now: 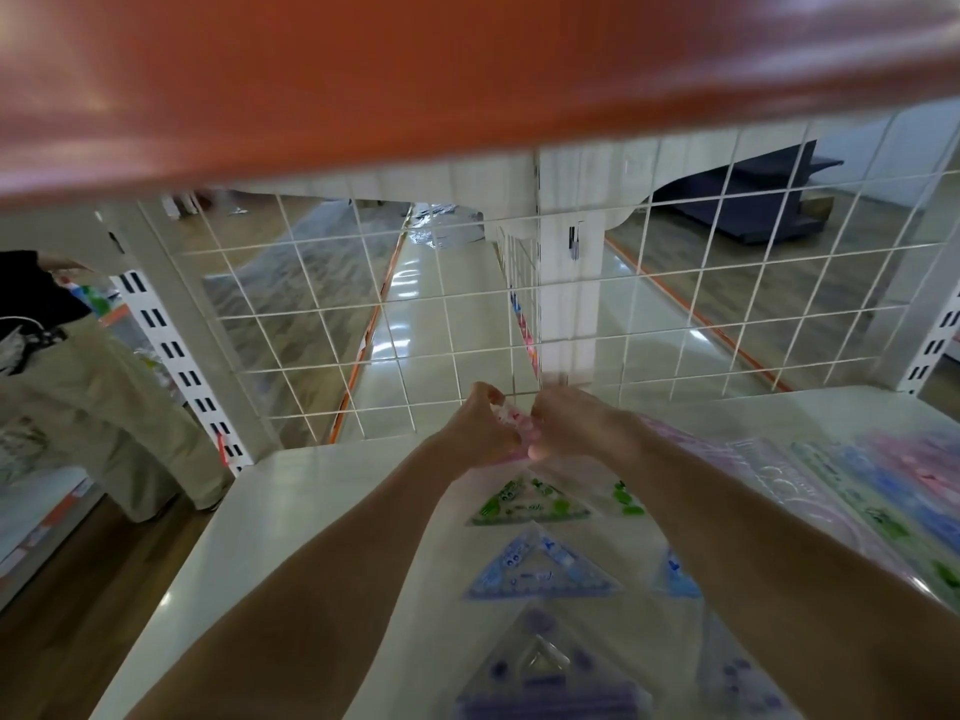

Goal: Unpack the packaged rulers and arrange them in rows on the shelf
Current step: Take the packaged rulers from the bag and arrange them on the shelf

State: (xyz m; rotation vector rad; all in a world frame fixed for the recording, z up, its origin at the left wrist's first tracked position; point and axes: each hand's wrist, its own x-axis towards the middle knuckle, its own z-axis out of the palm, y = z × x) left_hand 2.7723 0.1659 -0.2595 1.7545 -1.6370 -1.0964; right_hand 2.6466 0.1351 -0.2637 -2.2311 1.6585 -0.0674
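My left hand (480,423) and my right hand (571,423) meet at the back of the white shelf (291,517), close to the wire grid. Both pinch a small pink ruler (511,426), mostly hidden between the fingers. In front of it, triangle rulers lie in a row on the shelf: a green one (524,504), a blue one (540,569) and a purple one (550,672). A second row of green (626,498) and blue (675,574) pieces is partly hidden under my right forearm.
A white wire grid (519,304) backs the shelf. An orange shelf edge (415,70) hangs overhead. Packaged rulers in pink, blue and green (883,491) lie at the right. A person in light trousers (104,397) stands at the left beside a slotted upright (176,350).
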